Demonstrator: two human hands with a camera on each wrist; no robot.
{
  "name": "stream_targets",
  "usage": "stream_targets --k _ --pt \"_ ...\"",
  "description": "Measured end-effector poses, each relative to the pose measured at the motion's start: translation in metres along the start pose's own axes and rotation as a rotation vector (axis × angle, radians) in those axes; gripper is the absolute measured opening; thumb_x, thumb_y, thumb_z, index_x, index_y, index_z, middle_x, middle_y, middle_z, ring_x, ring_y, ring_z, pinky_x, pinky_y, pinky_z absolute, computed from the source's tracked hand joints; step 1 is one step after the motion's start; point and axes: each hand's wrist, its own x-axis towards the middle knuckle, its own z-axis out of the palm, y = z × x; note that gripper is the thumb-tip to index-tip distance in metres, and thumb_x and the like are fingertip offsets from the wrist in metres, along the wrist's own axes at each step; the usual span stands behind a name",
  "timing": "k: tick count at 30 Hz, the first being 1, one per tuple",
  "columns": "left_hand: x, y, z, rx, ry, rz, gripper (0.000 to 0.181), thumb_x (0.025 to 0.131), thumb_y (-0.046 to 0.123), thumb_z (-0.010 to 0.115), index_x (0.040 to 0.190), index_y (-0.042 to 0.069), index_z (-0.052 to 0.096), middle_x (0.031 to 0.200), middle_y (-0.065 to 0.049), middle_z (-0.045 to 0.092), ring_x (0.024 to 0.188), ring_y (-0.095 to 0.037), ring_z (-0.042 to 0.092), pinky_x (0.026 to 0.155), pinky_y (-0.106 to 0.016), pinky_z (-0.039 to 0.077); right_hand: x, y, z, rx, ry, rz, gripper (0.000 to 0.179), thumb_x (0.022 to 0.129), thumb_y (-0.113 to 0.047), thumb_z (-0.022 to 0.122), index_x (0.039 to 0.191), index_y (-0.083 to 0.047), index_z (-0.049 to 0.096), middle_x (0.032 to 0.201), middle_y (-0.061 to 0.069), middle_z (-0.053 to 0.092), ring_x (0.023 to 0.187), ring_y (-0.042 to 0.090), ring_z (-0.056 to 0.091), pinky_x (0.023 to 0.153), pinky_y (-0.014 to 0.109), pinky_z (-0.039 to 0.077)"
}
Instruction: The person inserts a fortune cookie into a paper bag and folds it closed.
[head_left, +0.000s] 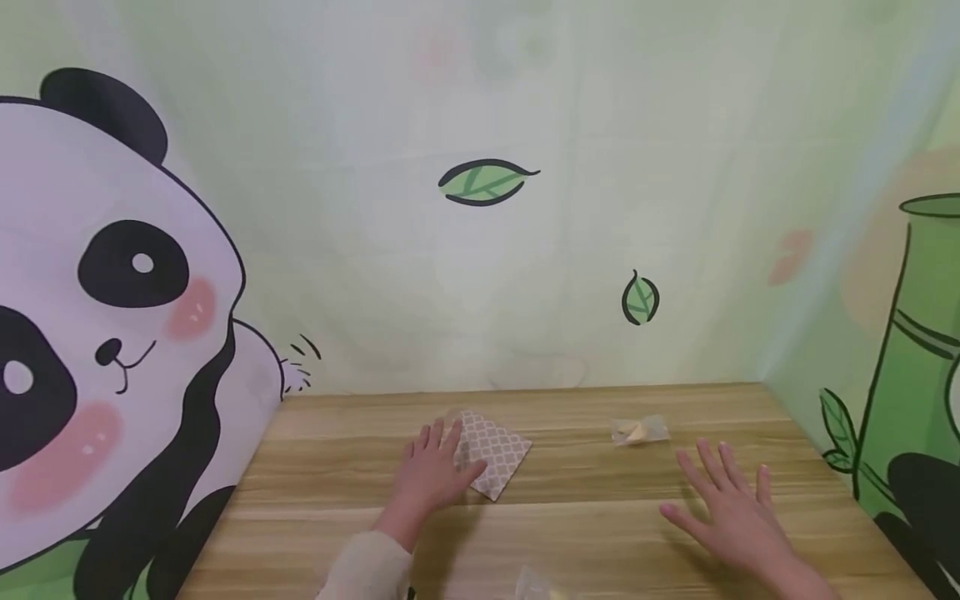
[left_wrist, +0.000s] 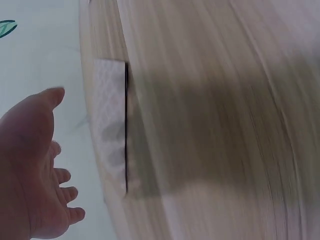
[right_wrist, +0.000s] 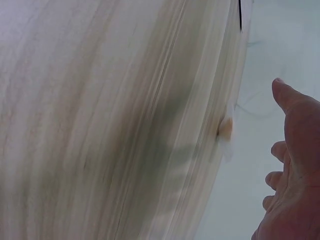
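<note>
My left hand (head_left: 432, 473) hovers with spread fingers over the left side of a flat square (head_left: 492, 454) with a pale lattice pattern, hiding part of it. The left wrist view shows a gap between that hand (left_wrist: 30, 175) and the patterned square (left_wrist: 111, 120), which has a thin dark lower edge. On the right, my other hand (head_left: 738, 512) is held above the table, fingers apart and nothing in them. Just beyond its fingertips lies a small clear-wrapped packet (head_left: 639, 430) with a yellowish piece inside, also seen in the right wrist view (right_wrist: 226, 129).
A second clear wrapper (head_left: 536, 585) is cut off by the bottom edge of the head view. The wood-grain tabletop (head_left: 570, 475) ends at a pale backdrop (head_left: 390, 275) printed with leaves, a panda (head_left: 150, 358) on the left and bamboo on the right.
</note>
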Motion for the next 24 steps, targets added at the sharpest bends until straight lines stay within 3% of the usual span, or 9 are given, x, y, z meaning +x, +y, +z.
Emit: stream_targets --k 4,11,18,24 --pt "0.017 0.012 0.016 0.002 0.005 -0.009 0.079 0.104 0.052 0.060 0.166 0.007 0.038 0.172 -0.025 0.028 0.157 -0.049 0.027 0.127 -0.065 0.024 -0.001 0.000 0.001 0.002 0.003 -0.009 0.092 0.098 -0.061 0.068 0.165 -0.004 0.038 0.171 0.031 0.020 0.161 0.052 0.004 0.115 0.080 -0.020" --pt "0.040 0.014 0.034 0.042 0.040 0.000 0.072 0.107 0.049 0.058 0.164 0.009 0.041 0.171 -0.024 0.031 0.158 -0.046 0.027 0.128 -0.063 0.024 0.001 -0.003 0.010 0.015 0.012 -0.037 0.091 0.097 -0.060 0.069 0.162 -0.002 0.042 0.170 0.031 0.023 0.160 0.052 0.008 0.117 0.079 -0.018" --pt "0.044 0.020 0.042 0.045 -0.018 0.044 0.068 0.107 0.044 0.059 0.162 0.007 0.044 0.169 -0.028 0.033 0.158 -0.047 0.028 0.127 -0.063 0.026 0.000 -0.007 0.017 0.041 0.010 -0.038 0.088 0.097 -0.059 0.070 0.162 -0.006 0.044 0.170 0.030 0.026 0.159 0.053 0.013 0.119 0.080 -0.014" --pt "0.039 0.009 0.051 0.048 -0.067 0.089 0.066 0.106 0.042 0.062 0.160 0.006 0.048 0.168 -0.027 0.036 0.156 -0.046 0.032 0.127 -0.061 0.027 0.001 -0.009 0.021 0.044 0.011 -0.045 0.087 0.097 -0.058 0.070 0.162 -0.005 0.045 0.169 0.030 0.027 0.159 0.053 0.016 0.119 0.079 -0.014"
